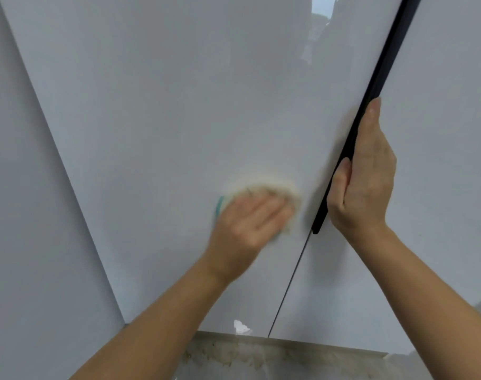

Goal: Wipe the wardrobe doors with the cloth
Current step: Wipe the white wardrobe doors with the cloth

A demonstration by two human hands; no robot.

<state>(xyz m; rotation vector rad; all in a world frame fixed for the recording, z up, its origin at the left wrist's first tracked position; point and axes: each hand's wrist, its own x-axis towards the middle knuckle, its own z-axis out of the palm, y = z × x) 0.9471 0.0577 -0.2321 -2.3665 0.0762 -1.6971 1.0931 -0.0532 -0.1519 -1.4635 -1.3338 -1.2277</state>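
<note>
A glossy white wardrobe door (179, 105) fills most of the view, and a second white door (439, 133) stands to its right. A long black handle (370, 105) runs down the seam between them. My left hand (247, 223) presses a cream cloth (283, 192) with a teal edge flat against the left door, low and near the handle; hand and cloth are blurred by motion. My right hand (365, 176) is wrapped around the lower part of the black handle, thumb on the left side.
A plain white side panel or wall (28, 215) meets the left door at an angle. Below the doors runs a pale plinth (288, 342) above a mottled stone-like floor (247, 360). A thin dark gap (288, 283) separates the doors under the handle.
</note>
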